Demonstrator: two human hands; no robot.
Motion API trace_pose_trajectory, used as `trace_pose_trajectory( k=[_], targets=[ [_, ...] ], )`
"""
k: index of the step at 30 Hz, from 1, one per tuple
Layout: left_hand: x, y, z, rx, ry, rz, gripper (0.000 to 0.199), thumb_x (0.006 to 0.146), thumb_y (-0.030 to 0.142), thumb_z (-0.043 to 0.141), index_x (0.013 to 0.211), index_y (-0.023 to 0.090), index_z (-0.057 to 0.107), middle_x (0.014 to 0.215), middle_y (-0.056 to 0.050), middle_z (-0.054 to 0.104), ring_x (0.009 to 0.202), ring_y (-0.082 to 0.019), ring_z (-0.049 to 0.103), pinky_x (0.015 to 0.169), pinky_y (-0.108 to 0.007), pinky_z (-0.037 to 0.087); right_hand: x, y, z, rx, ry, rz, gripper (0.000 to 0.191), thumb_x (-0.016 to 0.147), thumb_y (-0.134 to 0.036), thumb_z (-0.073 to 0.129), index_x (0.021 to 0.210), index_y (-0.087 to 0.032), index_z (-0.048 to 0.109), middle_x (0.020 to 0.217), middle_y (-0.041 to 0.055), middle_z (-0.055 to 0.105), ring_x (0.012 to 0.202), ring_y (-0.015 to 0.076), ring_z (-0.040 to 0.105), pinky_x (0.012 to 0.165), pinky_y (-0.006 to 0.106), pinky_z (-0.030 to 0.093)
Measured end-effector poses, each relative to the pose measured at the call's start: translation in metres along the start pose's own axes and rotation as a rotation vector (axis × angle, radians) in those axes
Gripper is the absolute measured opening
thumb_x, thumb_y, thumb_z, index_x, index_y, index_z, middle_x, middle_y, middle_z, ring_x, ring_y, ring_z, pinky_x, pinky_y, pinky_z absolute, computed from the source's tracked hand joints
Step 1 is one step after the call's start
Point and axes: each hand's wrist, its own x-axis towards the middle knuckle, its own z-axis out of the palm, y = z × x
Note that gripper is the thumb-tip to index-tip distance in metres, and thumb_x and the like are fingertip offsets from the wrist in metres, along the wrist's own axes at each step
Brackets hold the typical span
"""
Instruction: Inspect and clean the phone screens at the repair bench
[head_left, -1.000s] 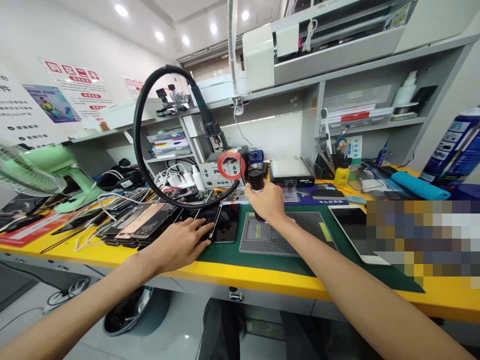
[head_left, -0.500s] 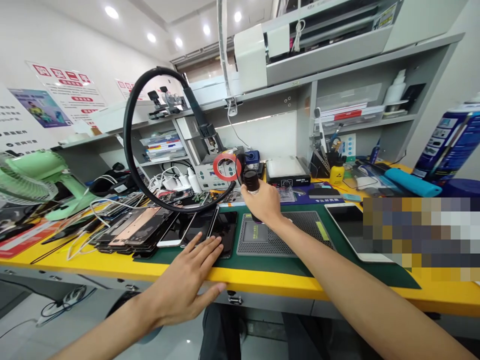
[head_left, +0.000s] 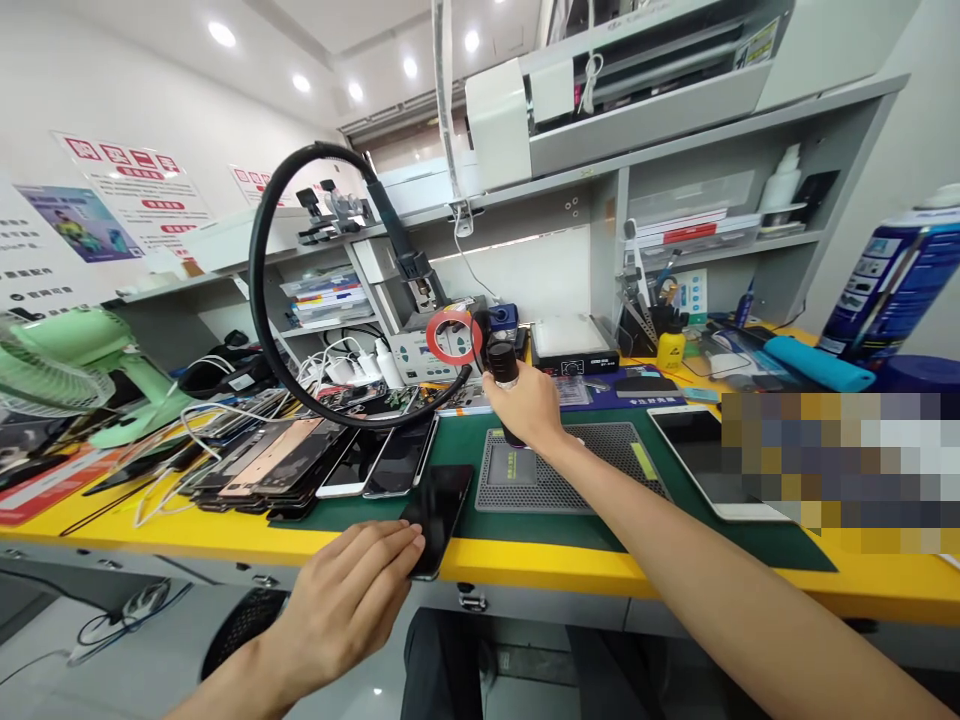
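Observation:
My left hand (head_left: 352, 590) is closed on the near left part of a black phone (head_left: 444, 505). Its fingers lie over the glass, and the thumb is hidden underneath. That phone sticks out past the yellow front edge of the bench. My right hand (head_left: 529, 400) is wrapped round an upright black cylindrical tool (head_left: 501, 358); its exact kind I cannot make out. The tool's lower end meets a grey perforated pad (head_left: 570, 490) on the green mat (head_left: 330, 515). Two more phones, one white-edged (head_left: 352, 465) and one dark (head_left: 403, 458), lie left of the pad.
A white-framed tablet (head_left: 709, 465) lies right of the pad. Stacked phone parts (head_left: 262, 460) and white cables crowd the left, near a green fan (head_left: 127, 365). A black hose (head_left: 259, 270) loops above the bench. A blue spray can (head_left: 892, 280) stands at right.
My left hand has gone from lying spread on the black phone to gripping it. The phone has slid toward me, over the bench edge. My right hand stays put.

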Motion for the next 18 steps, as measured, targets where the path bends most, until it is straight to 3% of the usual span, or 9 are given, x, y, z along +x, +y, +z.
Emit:
trace_pose_trajectory(
  k=[6,10,14,18],
  targets=[
    [0.028,-0.019,-0.003,0.022,0.110,-0.018,0.039,0.076,-0.002,0.065,0.114,0.005,0.062,0.107,-0.017,0.071,0.110,-0.026,0.065,0.089,-0.039,0.058,0.005,0.002,-0.003,0.013,-0.052,0.015,0.026,0.085,-0.047,0.059,0.087,-0.024,0.071,0.086,0.0040,0.075,0.083,0.0238,0.069,0.068,0.027,0.044],
    [0.047,-0.033,0.003,0.081,0.177,-0.012,0.042,0.073,-0.004,0.069,0.113,0.008,0.062,0.105,-0.014,0.071,0.105,-0.024,0.067,0.086,-0.037,0.060,0.008,0.003,-0.006,0.038,-0.096,0.001,0.025,0.081,-0.048,0.064,0.084,-0.024,0.071,0.083,0.0023,0.074,0.079,0.0222,0.068,0.064,0.025,0.042],
    [0.052,-0.039,0.012,0.102,0.178,-0.028,0.046,0.071,-0.005,0.071,0.113,0.010,0.061,0.103,-0.013,0.072,0.102,-0.024,0.068,0.085,-0.037,0.061,0.009,0.003,-0.009,0.064,-0.113,-0.004,0.027,0.078,-0.050,0.066,0.080,-0.024,0.071,0.081,0.0023,0.074,0.077,0.0227,0.069,0.065,0.026,0.043],
    [0.050,-0.040,0.022,0.087,0.157,-0.028,0.046,0.072,-0.004,0.071,0.114,0.012,0.061,0.102,-0.012,0.072,0.102,-0.024,0.068,0.083,-0.035,0.061,0.013,0.005,-0.015,0.090,-0.060,0.028,0.028,0.082,-0.047,0.063,0.081,-0.021,0.072,0.085,0.0080,0.075,0.088,0.0269,0.071,0.075,0.030,0.048]
  ],
)
